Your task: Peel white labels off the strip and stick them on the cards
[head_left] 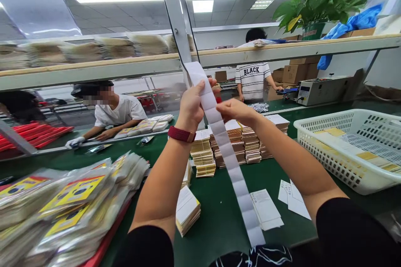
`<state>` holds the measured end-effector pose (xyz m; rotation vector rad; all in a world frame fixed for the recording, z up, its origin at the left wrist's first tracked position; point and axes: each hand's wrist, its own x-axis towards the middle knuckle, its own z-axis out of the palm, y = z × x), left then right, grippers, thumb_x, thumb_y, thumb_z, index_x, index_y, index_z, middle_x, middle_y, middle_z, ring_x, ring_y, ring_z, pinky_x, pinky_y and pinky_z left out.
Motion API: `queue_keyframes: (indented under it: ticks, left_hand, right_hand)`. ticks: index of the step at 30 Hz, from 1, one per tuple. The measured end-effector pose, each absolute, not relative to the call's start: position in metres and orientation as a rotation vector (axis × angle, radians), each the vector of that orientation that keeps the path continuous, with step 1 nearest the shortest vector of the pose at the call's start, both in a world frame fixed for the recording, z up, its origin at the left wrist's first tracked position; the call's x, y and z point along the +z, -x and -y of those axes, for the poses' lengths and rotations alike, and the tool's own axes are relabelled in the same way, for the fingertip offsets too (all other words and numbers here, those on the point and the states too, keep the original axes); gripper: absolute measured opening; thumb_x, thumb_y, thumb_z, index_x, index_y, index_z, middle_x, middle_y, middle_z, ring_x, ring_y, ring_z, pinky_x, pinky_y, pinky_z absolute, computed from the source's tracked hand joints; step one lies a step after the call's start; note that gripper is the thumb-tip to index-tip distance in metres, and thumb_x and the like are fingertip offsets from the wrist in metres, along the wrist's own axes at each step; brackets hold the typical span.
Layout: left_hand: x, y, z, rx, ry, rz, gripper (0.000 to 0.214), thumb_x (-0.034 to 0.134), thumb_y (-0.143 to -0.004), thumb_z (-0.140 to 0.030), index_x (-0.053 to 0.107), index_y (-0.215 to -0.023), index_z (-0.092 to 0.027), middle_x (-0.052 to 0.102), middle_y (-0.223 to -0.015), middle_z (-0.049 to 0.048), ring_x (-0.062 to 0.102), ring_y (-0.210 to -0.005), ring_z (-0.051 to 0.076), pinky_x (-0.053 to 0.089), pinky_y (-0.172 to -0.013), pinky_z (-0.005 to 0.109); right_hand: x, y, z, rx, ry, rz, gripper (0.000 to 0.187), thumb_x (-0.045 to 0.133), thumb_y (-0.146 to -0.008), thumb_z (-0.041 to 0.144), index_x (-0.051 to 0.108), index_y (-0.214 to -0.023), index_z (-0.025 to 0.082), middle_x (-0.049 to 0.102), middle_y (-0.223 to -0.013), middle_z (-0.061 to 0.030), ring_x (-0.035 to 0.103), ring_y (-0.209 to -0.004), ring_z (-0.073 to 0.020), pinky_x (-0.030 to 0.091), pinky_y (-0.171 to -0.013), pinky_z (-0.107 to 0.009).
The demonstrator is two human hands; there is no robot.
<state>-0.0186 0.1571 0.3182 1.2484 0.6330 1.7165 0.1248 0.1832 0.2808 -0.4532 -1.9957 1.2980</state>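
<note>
A long strip of white labels (230, 158) hangs in front of me, from above my hands down to my lap. My left hand (193, 106) grips its upper part, with the thumb on the face and fingers behind. My right hand (235, 112) is closed in a pinch at the strip's right edge, a little lower. Behind the strip, bundled stacks of cards (203, 158) stand on the green table (219, 212). One smaller card stack (187, 209) sits below my left forearm, and loose white cards (267, 209) lie right of the strip.
At left, plastic-bagged packets (75, 192) are heaped on a red tray. A white basket (316, 127) with cards stands at right, near a grey machine (324, 91). A shelf (131, 64) and post cross ahead. Two people (117, 110) work beyond, one seated, one standing.
</note>
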Motion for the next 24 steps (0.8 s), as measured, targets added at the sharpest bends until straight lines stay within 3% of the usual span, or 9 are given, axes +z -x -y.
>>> queue_keyframes:
  ticks: [5,10,15,19,24]
  left_hand:
    - [0.317,0.025,-0.158,1.725,-1.256,-0.636,0.018,0.063,-0.079,-0.025,0.070,-0.087,-0.011,0.074,-0.100,0.0122,0.069,-0.103,0.025,0.055,-0.096,0.040]
    - [0.314,0.030,-0.156,1.707,-1.312,-0.725,0.019,0.074,-0.064,-0.022,0.071,-0.079,-0.010,0.075,-0.080,0.0108,0.072,-0.090,0.025,0.058,-0.086,0.037]
    - [0.313,0.027,-0.161,1.865,-1.358,-0.816,0.016,0.077,-0.058,-0.020,0.071,-0.069,-0.012,0.073,-0.070,0.0055,0.072,-0.083,0.023,0.058,-0.077,0.031]
    - [0.314,0.023,-0.164,1.942,-1.352,-0.852,0.012,0.078,-0.059,-0.017,0.068,-0.064,-0.013,0.072,-0.069,0.0033,0.072,-0.086,0.022,0.057,-0.077,0.029]
    - [0.312,0.021,-0.161,1.943,-1.378,-0.845,0.011,0.076,-0.059,-0.018,0.068,-0.063,-0.012,0.071,-0.065,0.0039,0.071,-0.077,0.019,0.056,-0.072,0.026]
  right_hand:
    - [0.301,-0.086,-0.190,1.089,0.490,1.733,0.052,0.078,-0.060,0.063,0.059,-0.058,0.015,0.049,-0.054,0.0044,0.042,-0.053,-0.0071,0.031,-0.049,-0.022]
    - [0.292,-0.068,-0.184,1.093,0.408,1.609,0.058,0.074,-0.061,0.067,0.051,-0.051,0.015,0.040,-0.054,0.0061,0.033,-0.054,-0.0060,0.023,-0.052,-0.023]
    - [0.291,-0.062,-0.179,0.973,0.450,1.570,0.060,0.068,-0.074,0.060,0.038,-0.044,0.018,0.032,-0.055,0.0057,0.025,-0.054,-0.0061,0.017,-0.052,-0.025]
    - [0.290,-0.057,-0.179,0.726,0.530,1.581,0.056,0.060,-0.086,0.043,0.034,-0.042,0.019,0.031,-0.053,0.0043,0.026,-0.054,-0.0083,0.017,-0.054,-0.027]
    - [0.283,-0.055,-0.180,0.496,0.580,1.597,0.045,0.054,-0.090,0.025,0.040,-0.047,0.018,0.033,-0.052,0.0043,0.028,-0.054,-0.0093,0.018,-0.056,-0.027]
